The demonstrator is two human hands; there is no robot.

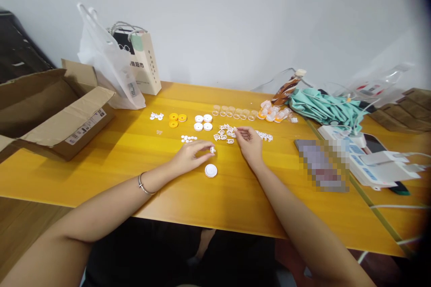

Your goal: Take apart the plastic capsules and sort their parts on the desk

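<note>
A small white plastic part is pinched between the thumb and fingertips of my left hand, just above the table. Below it lies a round white cap, apart from both hands. My right hand has its fingers drawn together at the edge of a pile of small white spoked parts; what its fingertips hold, if anything, is too small to make out. More white spoked parts lie to the right of that hand. Small white discs are scattered beyond my left hand.
Behind are round white pieces, yellow rings and clear cups. An opened cardboard box and a plastic bag stand left. At right are a bottle, teal fabric, a phone and a power strip.
</note>
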